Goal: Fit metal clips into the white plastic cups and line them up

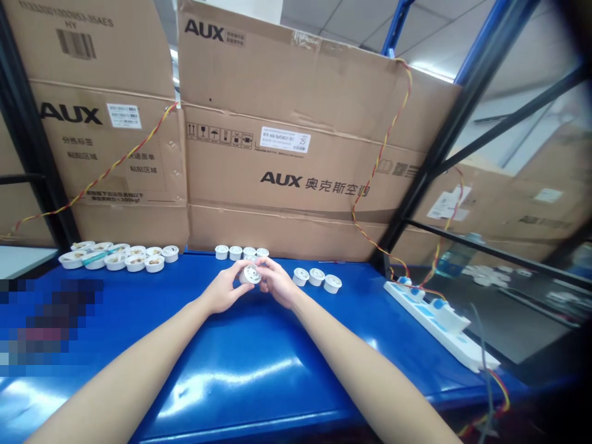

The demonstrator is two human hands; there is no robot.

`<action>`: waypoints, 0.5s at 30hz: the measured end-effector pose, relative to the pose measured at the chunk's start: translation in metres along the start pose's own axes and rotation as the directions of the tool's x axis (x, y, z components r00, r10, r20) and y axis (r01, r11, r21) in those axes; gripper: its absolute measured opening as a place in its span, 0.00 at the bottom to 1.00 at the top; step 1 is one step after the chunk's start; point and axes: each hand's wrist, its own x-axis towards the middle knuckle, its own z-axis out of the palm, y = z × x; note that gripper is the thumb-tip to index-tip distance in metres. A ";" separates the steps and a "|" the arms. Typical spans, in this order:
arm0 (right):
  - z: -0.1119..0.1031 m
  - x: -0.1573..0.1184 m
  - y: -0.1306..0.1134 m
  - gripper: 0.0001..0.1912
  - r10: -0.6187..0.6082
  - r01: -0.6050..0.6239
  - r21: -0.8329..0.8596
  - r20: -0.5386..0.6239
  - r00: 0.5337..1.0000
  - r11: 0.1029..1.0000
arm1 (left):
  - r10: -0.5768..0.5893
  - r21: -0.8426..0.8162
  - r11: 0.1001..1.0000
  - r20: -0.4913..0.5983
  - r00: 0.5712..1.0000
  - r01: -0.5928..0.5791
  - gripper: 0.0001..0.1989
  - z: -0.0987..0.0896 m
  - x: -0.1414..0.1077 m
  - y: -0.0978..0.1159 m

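Note:
Above the blue tabletop [222,351] a small round white cup [251,275] is tilted so that its top faces me. My left hand [225,288] is closed around its left side, thumb below and fingers along the rim. My right hand [277,282] pinches the same cup at its upper right; its fingertips partly cover the rim. Light and dark detail shows on the cup's top, too small to make out. Just behind my hands stand several similar white cups [222,252], partly hidden by my fingers. Three more white cups [316,277] stand in a row to the right.
At the back left, several white cups [135,261] with brownish contents sit close together, a teal stick-like tool [99,256] across them. A white power strip [439,327] with plugs lies along the right edge. Cardboard panels [287,222] wall the back; red-yellow wires [383,139] hang there.

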 end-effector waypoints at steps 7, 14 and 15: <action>0.007 -0.008 -0.008 0.20 -0.398 0.313 -0.684 0.036 0.917 0.659 | 0.012 0.075 0.997 -0.075 0.997 -0.007 0.25 0.000 0.001 -0.007; -0.031 -0.005 -0.014 0.20 -0.282 -0.029 -0.996 -0.053 0.958 0.090 | -0.047 0.289 0.954 -0.128 0.991 0.083 0.28 -0.006 0.001 -0.024; -0.039 -0.004 -0.015 0.19 -0.240 -0.085 -0.996 -0.090 0.967 0.034 | -0.065 0.308 0.945 -0.142 0.988 0.107 0.26 -0.008 0.001 -0.026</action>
